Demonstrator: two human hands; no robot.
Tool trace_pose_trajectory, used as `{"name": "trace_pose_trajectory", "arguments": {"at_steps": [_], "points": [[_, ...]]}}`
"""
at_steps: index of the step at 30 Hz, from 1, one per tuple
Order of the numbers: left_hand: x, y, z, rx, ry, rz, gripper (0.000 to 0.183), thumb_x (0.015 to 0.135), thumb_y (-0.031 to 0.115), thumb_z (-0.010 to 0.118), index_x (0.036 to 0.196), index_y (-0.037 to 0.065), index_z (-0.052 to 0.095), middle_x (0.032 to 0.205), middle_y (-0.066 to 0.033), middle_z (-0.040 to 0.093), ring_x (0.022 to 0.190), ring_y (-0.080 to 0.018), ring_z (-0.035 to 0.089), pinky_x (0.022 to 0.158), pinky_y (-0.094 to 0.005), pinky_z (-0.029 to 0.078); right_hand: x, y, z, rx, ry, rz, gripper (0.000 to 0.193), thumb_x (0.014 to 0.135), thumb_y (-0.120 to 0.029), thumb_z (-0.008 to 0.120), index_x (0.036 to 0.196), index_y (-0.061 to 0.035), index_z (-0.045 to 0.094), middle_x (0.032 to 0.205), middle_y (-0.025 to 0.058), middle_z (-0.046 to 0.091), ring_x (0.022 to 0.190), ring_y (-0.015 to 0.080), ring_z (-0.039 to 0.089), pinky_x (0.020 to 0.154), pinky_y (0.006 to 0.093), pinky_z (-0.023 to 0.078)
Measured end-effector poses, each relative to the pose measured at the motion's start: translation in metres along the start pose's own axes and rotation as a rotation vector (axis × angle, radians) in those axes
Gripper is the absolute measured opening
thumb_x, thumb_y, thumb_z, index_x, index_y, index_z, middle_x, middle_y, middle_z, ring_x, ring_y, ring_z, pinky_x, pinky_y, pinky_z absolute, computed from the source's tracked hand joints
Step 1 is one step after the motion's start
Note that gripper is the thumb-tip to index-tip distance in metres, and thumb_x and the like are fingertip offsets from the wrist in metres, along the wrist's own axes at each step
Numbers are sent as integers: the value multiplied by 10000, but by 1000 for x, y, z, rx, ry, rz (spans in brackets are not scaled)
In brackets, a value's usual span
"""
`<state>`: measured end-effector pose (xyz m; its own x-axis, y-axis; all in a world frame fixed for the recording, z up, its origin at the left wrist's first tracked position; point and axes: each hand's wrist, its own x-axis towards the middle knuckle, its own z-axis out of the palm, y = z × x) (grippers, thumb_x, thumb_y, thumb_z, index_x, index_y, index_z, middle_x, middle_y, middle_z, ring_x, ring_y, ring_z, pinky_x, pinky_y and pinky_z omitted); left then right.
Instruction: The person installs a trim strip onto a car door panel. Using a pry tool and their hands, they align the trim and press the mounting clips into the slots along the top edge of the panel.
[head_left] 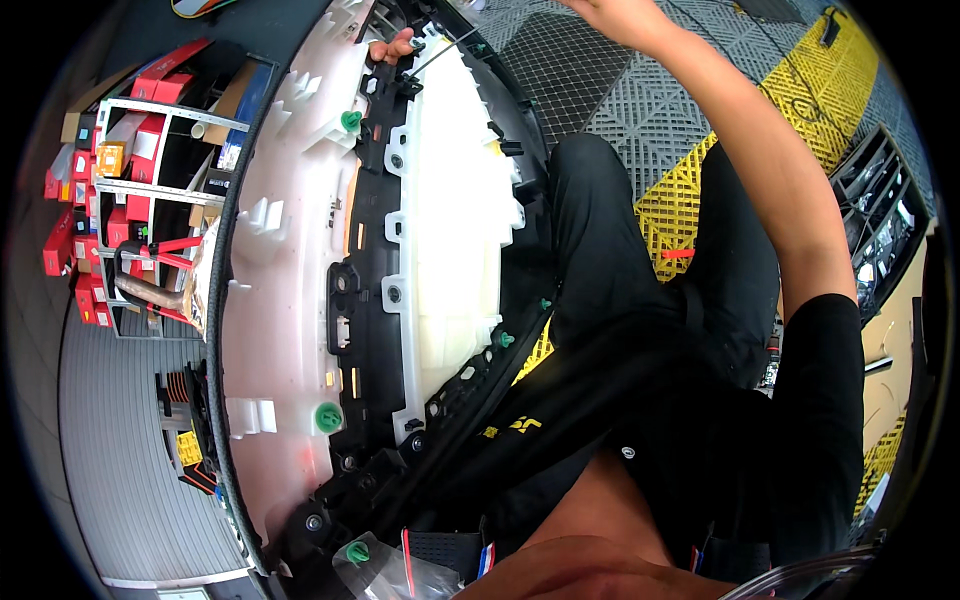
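A long curved car trim panel [290,250] stands in front of me, its white plastic inner side showing with green clips [328,417]. Along it runs a black strip [370,350], next to a pale padded piece [455,230] with a white tabbed edge. At the far end, the bent fingers of my left hand [392,48] grip the panel by the black strip; the rest of that hand and its arm are hidden. A thin dark rod [445,54] slants up beside them. My right hand [612,14] is raised at the top edge, its fingers mostly cut off.
Shelves [170,190] with red boxes stand at the left, by a grey slatted surface [130,450]. Grey and yellow grid tiles [670,220] cover the floor around my legs. A black part with open sections [885,225] lies at the right.
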<state>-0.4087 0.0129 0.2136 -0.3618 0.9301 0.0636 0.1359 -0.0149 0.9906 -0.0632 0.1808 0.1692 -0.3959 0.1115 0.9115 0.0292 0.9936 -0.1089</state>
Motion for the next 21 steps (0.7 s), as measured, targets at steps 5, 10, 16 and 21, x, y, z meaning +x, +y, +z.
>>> {"name": "trace_pose_trajectory", "arguments": {"at_steps": [5, 10, 16, 21], "points": [[-3, 2, 0, 7, 1, 2, 796, 1076, 622, 360, 1530, -7, 539, 1432, -139, 657, 1283, -228, 584, 1158, -376, 389, 5, 13, 2, 10, -16, 32, 140, 921, -152, 743, 1043, -95, 783, 966, 145, 731, 977, 379, 682, 891, 473, 546], [-7, 4, -3, 12, 17, 5, 807, 1074, 632, 355, 1526, -9, 543, 1432, -142, 658, 1291, -233, 583, 1160, -378, 389, -3, 15, -9, 46, -30, 69, 134, 929, -141, 738, 1047, -100, 785, 989, 141, 737, 1000, 372, 684, 904, 460, 549], [-14, 3, -6, 22, 37, 7, 820, 1072, 644, 348, 1522, -12, 548, 1433, -146, 659, 1301, -238, 582, 1162, -379, 388, -6, 18, -12, 2, -31, 54, 136, 927, -122, 733, 1052, -98, 783, 979, 140, 733, 1007, 373, 684, 909, 459, 548], [-12, 3, -4, 26, 45, 23, 831, 1070, 654, 343, 1519, -14, 552, 1433, -150, 660, 1309, -243, 582, 1165, -381, 388, 3, 13, -11, 30, -25, 54, 145, 930, -120, 723, 1061, -91, 777, 998, 144, 739, 1018, 380, 684, 921, 459, 545]]}}
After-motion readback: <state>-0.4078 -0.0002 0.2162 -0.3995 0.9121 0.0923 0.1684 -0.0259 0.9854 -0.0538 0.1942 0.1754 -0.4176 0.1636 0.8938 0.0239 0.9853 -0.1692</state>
